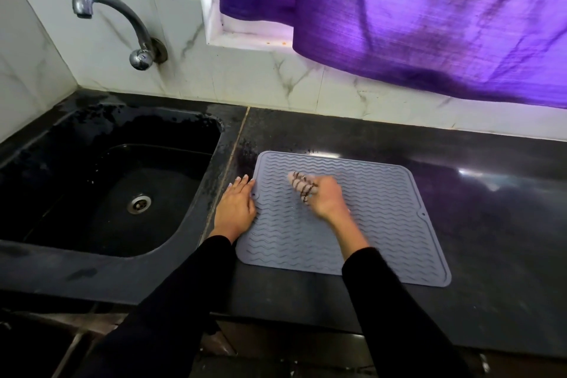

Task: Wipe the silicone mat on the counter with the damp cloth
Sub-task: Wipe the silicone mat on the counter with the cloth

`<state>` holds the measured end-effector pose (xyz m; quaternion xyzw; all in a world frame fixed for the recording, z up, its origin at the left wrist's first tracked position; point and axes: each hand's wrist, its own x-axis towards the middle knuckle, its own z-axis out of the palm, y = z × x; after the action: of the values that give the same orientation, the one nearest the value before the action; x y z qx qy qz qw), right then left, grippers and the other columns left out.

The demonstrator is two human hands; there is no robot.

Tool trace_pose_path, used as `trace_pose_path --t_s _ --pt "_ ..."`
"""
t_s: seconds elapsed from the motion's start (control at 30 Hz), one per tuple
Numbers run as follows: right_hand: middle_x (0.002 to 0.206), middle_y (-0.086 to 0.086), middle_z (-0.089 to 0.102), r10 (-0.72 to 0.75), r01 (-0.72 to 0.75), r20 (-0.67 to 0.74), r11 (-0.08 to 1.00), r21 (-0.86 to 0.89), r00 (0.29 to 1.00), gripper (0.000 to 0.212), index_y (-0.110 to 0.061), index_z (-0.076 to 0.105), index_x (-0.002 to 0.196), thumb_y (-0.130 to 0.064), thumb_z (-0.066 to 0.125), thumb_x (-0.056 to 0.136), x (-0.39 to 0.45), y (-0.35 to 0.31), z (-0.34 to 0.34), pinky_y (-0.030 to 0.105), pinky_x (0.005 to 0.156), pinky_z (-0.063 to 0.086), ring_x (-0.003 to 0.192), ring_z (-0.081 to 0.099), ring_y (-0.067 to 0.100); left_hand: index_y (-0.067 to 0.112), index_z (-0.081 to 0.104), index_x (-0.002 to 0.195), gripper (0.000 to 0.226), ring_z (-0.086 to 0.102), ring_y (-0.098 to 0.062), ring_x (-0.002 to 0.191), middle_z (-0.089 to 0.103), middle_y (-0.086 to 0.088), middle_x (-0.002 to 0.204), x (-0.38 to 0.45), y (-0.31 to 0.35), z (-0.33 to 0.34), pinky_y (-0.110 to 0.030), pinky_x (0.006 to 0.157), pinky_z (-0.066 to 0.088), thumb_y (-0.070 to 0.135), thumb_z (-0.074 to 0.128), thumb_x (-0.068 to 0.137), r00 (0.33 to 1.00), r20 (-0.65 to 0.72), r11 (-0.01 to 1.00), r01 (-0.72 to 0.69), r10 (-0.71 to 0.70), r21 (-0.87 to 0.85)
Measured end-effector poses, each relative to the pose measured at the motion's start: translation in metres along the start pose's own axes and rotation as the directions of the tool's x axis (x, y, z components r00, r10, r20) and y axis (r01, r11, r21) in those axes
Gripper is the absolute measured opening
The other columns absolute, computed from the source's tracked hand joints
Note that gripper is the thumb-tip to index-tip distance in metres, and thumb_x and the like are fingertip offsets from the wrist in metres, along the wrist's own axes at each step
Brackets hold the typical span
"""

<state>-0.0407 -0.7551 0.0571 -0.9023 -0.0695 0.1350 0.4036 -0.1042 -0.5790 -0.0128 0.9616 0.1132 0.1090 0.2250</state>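
While right hand grips cloth pointing up-left on mat, left hand flat, released, on mat's left edge

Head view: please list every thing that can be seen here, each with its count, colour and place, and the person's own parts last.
silicone mat: one, grey, wavy ribs, flat on the counter right of the sink
damp cloth: one, pale with dark stripes, bunched on the mat's upper part
counter: one, black, glossy, along the wall
sink: one, black, set into the counter at left
drain: one, metal, at the sink's bottom
tap: one, chrome, on the wall above the sink
curtain: one, purple, hanging at upper right
wall tiles: several, white marbled, behind the counter
left hand: one, flat at the mat's left edge, black sleeve
right hand: one, grips the cloth, black sleeve
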Motion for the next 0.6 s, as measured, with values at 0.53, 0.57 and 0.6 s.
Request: trace_pose_path --t_s 0.53,0.57,0.6 --pt "0.112 0.007 0.065 -0.118 0.153 0.112 0.912 -0.381 0.987 0.027 -0.013 0.064 0.116 -0.011 0.059 0.09 -0.036 0.004 0.009 0.028 0.09 0.048 0.106 0.061 0.02 0.005 0.048 0.131 0.047 0.038 -0.029 0.134 0.046 -0.016 0.14 0.002 -0.001 0.001 -0.037 0.115 0.022 0.003 0.042 0.085 0.997 -0.067 0.993 0.033 -0.041 -0.111" --pt "0.094 0.002 0.07 -0.027 0.047 0.144 0.99 -0.136 0.989 0.022 -0.015 0.068 0.109 -0.01 0.062 0.089 -0.033 0.004 -0.003 0.021 0.077 0.05 0.09 0.067 0.013 0.005 0.048 0.131 0.047 0.037 -0.029 0.134 0.045 -0.016 0.14 0.002 0.0 -0.001 -0.037 0.115 0.022 0.002 0.042 0.085 0.997 -0.061 0.992 0.036 -0.043 -0.121" --pt "0.081 0.0 0.071 0.054 -0.07 0.185 0.994 0.08 0.981 0.018 -0.015 0.071 0.102 -0.007 0.062 0.088 -0.028 0.004 -0.013 0.019 0.07 0.051 0.078 0.067 0.009 0.006 0.046 0.133 0.048 0.035 -0.029 0.135 0.043 -0.015 0.142 0.003 0.0 -0.002 -0.036 0.116 0.02 0.0 0.042 0.085 0.998 -0.043 0.991 0.041 -0.047 -0.126"
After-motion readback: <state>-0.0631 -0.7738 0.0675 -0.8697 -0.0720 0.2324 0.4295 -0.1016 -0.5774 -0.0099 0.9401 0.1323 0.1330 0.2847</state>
